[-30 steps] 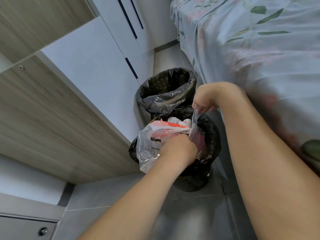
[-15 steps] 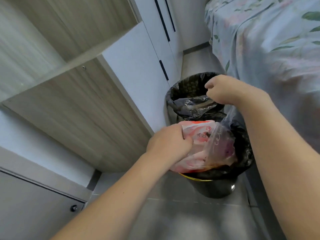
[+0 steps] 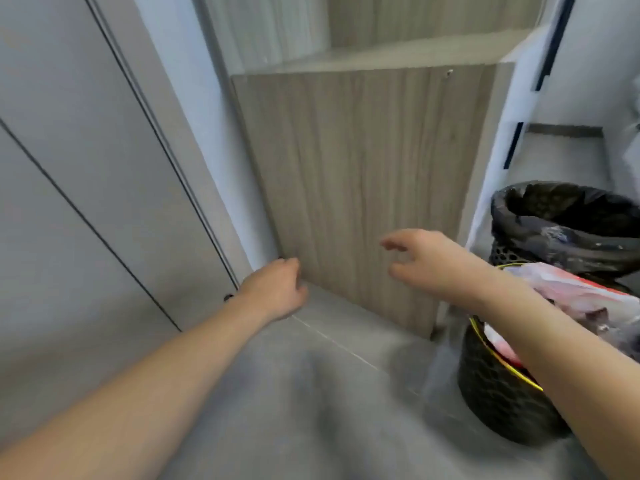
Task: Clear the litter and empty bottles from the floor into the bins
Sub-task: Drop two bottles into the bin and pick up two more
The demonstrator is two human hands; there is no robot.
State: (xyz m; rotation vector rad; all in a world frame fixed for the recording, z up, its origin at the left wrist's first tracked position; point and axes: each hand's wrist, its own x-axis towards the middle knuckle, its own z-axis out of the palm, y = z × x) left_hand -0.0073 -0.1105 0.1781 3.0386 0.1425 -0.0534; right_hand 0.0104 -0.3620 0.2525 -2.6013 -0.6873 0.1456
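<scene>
Reaching out over the grey tiled floor (image 3: 284,393) in the middle of the frame, both bare hands hold nothing. The left hand (image 3: 273,289) sits left of centre, close to the lower corner of the upright wood-grain cabinet panel (image 3: 363,188), its fingers loosely curled inward with nothing between them. The right hand (image 3: 429,263) hangs in front of that same panel, right of centre, fingers spread and slack, thumb apart from the rest.

At the right edge of the frame, the nearer black mesh bin with a yellow rim (image 3: 498,393) stands on the floor, partly hidden behind the right forearm. A crumpled clear plastic bag with red and white wrappers inside (image 3: 575,299) lies in the top of it, rising above the rim. Just behind, in the upper right, a second black bin lined with a black plastic bag (image 3: 561,230) stands close against the first; whether the two touch is unclear. A pale grey sliding door (image 3: 86,168) fills the left of the frame.
</scene>
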